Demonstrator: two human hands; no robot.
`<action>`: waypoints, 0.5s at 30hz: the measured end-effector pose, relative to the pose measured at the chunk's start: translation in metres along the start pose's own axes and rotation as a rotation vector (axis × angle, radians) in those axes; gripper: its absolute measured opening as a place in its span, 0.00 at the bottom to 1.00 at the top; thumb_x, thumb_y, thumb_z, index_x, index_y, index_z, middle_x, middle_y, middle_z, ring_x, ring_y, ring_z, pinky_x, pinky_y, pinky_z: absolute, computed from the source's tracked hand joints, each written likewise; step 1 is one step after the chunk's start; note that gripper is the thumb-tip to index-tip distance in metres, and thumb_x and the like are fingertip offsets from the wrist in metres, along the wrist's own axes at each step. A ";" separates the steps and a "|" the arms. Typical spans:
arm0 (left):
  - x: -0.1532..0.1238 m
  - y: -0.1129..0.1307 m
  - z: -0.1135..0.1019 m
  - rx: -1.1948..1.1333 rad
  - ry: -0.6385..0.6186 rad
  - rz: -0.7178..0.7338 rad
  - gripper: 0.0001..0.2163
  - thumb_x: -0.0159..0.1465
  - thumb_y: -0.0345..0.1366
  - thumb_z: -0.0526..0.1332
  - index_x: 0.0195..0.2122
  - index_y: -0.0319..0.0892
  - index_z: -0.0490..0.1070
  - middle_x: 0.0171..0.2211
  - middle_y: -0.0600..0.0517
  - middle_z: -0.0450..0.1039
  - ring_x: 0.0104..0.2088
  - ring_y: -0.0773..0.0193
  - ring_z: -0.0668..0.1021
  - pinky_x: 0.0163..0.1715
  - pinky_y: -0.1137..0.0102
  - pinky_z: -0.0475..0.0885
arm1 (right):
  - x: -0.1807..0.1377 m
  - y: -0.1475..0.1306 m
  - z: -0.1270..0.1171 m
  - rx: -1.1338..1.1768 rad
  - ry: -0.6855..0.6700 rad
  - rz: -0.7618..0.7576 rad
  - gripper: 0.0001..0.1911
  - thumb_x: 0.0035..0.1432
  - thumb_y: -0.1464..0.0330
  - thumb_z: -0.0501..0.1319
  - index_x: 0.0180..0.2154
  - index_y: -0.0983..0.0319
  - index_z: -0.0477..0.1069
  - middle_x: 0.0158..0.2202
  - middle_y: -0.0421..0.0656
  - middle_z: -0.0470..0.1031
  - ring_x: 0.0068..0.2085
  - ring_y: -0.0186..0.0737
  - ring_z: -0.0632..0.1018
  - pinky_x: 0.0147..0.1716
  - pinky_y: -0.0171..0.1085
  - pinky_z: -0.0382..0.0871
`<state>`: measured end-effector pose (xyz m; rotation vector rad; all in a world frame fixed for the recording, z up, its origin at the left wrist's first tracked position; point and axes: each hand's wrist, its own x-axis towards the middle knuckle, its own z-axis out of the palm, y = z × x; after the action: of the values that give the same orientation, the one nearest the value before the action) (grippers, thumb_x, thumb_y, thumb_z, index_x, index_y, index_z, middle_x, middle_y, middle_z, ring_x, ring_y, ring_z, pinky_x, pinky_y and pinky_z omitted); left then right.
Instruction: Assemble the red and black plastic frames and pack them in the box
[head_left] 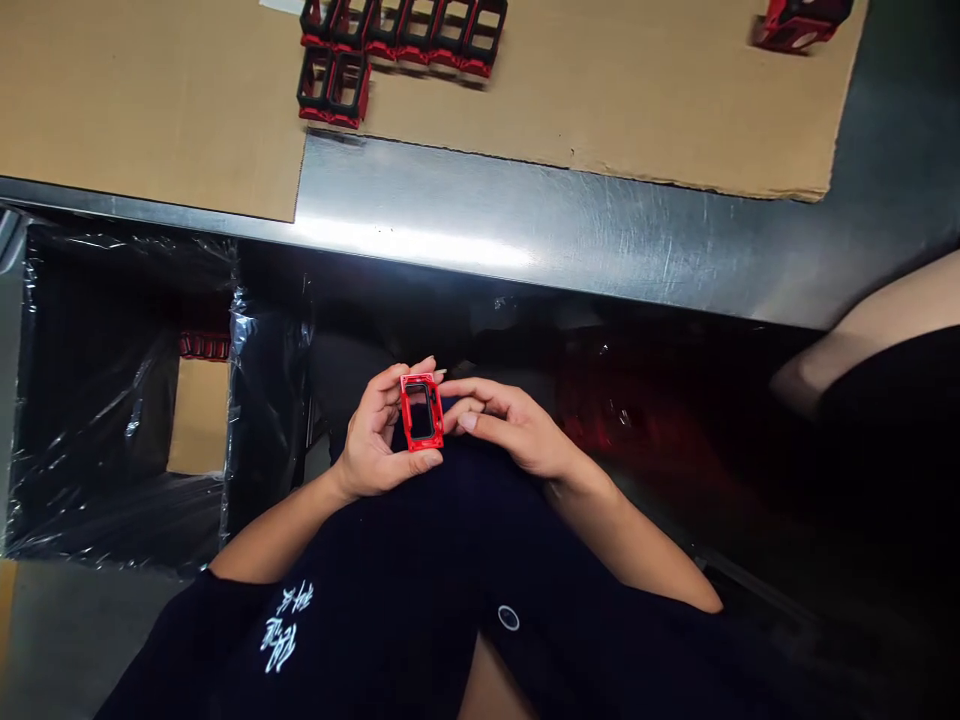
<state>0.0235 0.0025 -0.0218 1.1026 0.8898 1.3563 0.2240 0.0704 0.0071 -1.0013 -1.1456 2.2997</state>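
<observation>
My left hand (pixel 379 435) grips a small red rectangular frame (pixel 421 395) between thumb and fingers, held up above my lap. The frame has a dark open middle. My right hand (pixel 510 425) sits just beside it, with curled fingertips pressed against the frame's right side. Both hands are well below the table edge, over my dark clothing.
Rows of red-and-black frames (pixel 397 40) stand on a cardboard sheet (pixel 172 100) covering a steel table (pixel 525 240). A red-and-black piece (pixel 799 22) lies at the far right. A plastic-lined box (pixel 97 400) stands at left. Another person's bare arm (pixel 862 340) enters at right.
</observation>
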 end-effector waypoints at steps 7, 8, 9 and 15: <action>0.004 -0.002 -0.001 -0.146 -0.048 -0.091 0.34 0.63 0.44 0.71 0.67 0.58 0.56 0.73 0.44 0.56 0.67 0.49 0.70 0.64 0.51 0.71 | 0.002 -0.015 0.021 -0.090 -0.145 0.035 0.21 0.58 0.56 0.70 0.48 0.63 0.77 0.33 0.40 0.81 0.33 0.35 0.79 0.37 0.35 0.72; 0.004 -0.002 -0.001 -0.148 -0.055 -0.094 0.33 0.63 0.45 0.70 0.67 0.58 0.56 0.73 0.43 0.56 0.67 0.49 0.70 0.63 0.50 0.72 | 0.003 -0.018 0.024 -0.137 -0.115 0.030 0.20 0.58 0.56 0.71 0.46 0.63 0.77 0.33 0.40 0.81 0.33 0.36 0.80 0.37 0.36 0.73; 0.004 -0.003 -0.001 -0.137 -0.055 -0.085 0.33 0.63 0.45 0.70 0.66 0.57 0.56 0.72 0.43 0.57 0.67 0.49 0.71 0.62 0.50 0.73 | 0.004 -0.020 0.026 -0.195 -0.064 0.014 0.19 0.57 0.57 0.71 0.45 0.63 0.78 0.34 0.41 0.81 0.34 0.37 0.80 0.38 0.37 0.74; 0.005 0.004 -0.002 0.418 0.081 0.086 0.37 0.58 0.33 0.73 0.65 0.48 0.57 0.60 0.41 0.71 0.59 0.52 0.78 0.58 0.53 0.77 | 0.002 -0.021 0.023 -0.569 0.393 -0.366 0.14 0.56 0.62 0.72 0.43 0.60 0.78 0.39 0.44 0.82 0.40 0.42 0.82 0.43 0.42 0.76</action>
<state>0.0206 0.0072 -0.0176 1.4234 1.2349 1.3255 0.2060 0.0713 0.0327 -1.2377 -1.6739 1.4360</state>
